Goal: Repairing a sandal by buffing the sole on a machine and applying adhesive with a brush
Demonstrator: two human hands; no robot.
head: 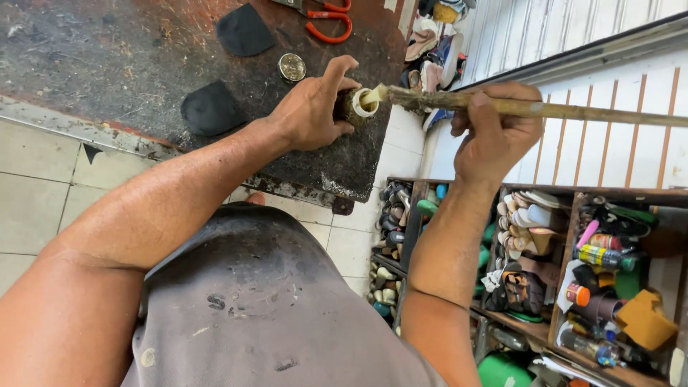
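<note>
My left hand [312,111] grips a small round glue pot [356,106] that rests near the right edge of a dark, stained work board [107,57]. My right hand [494,132] holds a long wooden stick brush [573,111]. The brush's pale, glue-covered tip is dipped into the pot's mouth. Two black rubber sole pieces [211,109] [244,30] lie flat on the board to the left of my left hand.
Orange-handled scissors [328,21] and a small round metal lid [292,67] lie on the board. Wooden shelves [566,287] at lower right hold shoes, soles, bottles and tins. More shoes [430,43] sit by a white slatted wall. Tiled floor [43,186] lies to the left.
</note>
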